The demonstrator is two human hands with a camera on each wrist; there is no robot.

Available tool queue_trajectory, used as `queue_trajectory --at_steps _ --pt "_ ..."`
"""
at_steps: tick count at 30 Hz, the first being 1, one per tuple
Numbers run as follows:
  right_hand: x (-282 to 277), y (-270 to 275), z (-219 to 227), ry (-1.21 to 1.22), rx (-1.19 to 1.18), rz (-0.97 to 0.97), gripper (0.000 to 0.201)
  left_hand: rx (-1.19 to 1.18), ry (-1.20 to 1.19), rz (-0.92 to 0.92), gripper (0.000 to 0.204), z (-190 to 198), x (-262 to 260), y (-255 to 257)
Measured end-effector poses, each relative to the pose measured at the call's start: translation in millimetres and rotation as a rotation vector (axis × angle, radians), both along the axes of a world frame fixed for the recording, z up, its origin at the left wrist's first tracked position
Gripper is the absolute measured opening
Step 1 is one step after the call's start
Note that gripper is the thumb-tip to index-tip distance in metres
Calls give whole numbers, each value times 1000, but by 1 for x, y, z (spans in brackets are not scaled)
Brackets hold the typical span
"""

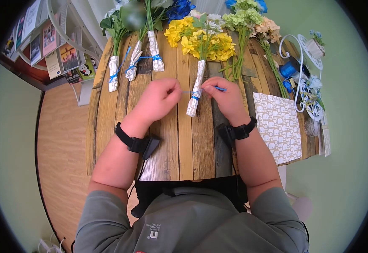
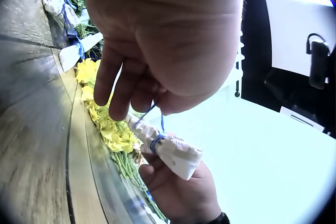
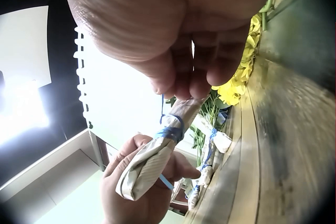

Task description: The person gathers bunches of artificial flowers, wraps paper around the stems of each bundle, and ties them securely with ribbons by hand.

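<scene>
A flower stem bundle wrapped in white patterned paper [image 1: 198, 76] lies on the table between my hands. A thin blue ribbon [image 1: 195, 98] circles the lower part of the wrap. On the left side, my left hand [image 1: 160, 99] pinches one ribbon end between thumb and forefinger; in the left wrist view the ribbon [image 2: 147, 112] runs from those fingertips to the band. My right hand [image 1: 229, 100] pinches the other end beside the wrap, with a short blue tail poking out past its fingers. Green stems rise from the paper toward white and pink blossoms [image 1: 212, 23].
Three wrapped bundles tied with blue ribbon, one of them here [image 1: 113, 72], lie at the back left. Yellow flowers [image 1: 224, 47] and green hydrangeas [image 1: 243, 19] lie at the back. To the right are a patterned paper sheet [image 1: 279, 126], a blue ribbon spool [image 1: 290, 67] and a white metal stand [image 1: 300, 84].
</scene>
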State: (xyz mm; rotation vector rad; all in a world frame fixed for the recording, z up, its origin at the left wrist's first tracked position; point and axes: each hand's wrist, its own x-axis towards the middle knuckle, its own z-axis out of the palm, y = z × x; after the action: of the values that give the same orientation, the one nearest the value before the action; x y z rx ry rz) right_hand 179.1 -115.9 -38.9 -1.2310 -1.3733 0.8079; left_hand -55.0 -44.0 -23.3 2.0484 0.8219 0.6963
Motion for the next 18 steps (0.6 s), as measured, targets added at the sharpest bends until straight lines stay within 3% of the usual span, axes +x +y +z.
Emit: queue_trajectory --at_steps 1,3,10,12,18 --pt "0 0 0 31 -28 9 8 2 0 -2 14 -1 0 1" --pt "1 -1 1 63 -55 13 8 -285 -387 -60 12 -1 2 2" --pt "-3 -7 9 274 -19 64 10 -380 -584 -267 16 -3 14 -10" --pt "-8 -13 19 314 -3 80 11 -685 -741 -403 15 -5 19 -18" --pt "-11 -16 26 521 -209 210 18 -900 -782 -422 18 -15 24 -16"
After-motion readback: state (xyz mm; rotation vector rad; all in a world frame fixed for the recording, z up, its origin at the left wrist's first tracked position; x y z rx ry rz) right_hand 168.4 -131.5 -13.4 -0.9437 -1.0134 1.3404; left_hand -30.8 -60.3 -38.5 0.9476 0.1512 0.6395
